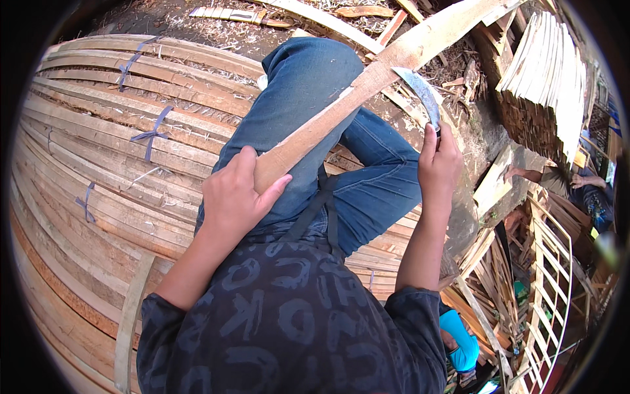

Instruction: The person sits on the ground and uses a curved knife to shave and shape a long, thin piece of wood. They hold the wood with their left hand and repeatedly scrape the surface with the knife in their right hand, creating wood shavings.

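I count two hands, my left hand (231,197) and right hand (438,164), one long wooden slat (367,82), one curved knife (422,92), and four blue ties (149,136) on the bundled slats (98,197).

Bright outdoor daylight, harshest at upper right, where the stacked slats (548,72) glare almost white. Soft shadows beneath the bent knee (308,85) and between the bundled planks (98,171). Sharp in the centre, softening near the rim. Heavy fisheye bowing of straight edges, ringed by a black vignette.
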Motion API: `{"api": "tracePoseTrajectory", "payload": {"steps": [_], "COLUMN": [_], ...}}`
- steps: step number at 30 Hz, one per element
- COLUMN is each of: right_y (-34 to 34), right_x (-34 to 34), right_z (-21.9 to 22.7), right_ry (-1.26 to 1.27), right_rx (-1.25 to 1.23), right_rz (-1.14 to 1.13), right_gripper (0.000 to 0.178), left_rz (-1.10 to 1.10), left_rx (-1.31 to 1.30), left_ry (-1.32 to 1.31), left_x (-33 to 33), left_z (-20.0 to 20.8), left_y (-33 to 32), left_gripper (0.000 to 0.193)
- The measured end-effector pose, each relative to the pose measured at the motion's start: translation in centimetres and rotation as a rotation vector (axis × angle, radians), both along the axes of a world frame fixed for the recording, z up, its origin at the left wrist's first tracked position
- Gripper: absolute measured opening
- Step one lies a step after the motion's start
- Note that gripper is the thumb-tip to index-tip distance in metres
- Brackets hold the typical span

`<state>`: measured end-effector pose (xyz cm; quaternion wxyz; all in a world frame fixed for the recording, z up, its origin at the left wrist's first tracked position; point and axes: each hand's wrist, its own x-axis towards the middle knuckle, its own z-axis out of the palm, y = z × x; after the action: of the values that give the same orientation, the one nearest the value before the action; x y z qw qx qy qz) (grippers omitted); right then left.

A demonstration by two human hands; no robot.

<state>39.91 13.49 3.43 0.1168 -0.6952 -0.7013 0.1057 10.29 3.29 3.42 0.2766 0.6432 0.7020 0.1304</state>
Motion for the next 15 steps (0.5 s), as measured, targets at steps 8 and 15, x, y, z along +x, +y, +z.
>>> {"api": "tracePoseTrajectory", "payload": {"steps": [8, 15], "right_y": [-5.0, -8.6], "right_x": [-3.1, -5.3], "right_z": [-1.4, -3.2], "right_ry": [0.306, 0.577], "right_rx": [-0.103, -0.182], "right_rz": [-0.053, -0.161], "right_gripper": [0.025, 0.022], "left_rz": [0.050, -0.014], "left_rx": [-0.044, -0.143], "left_ry": [-0.107, -0.248], "left_x": [-1.3, -6.1], "left_z": [-0.2, -0.3], "left_y": [0.1, 0.5], "left_gripper": [0.047, 0.043]}}
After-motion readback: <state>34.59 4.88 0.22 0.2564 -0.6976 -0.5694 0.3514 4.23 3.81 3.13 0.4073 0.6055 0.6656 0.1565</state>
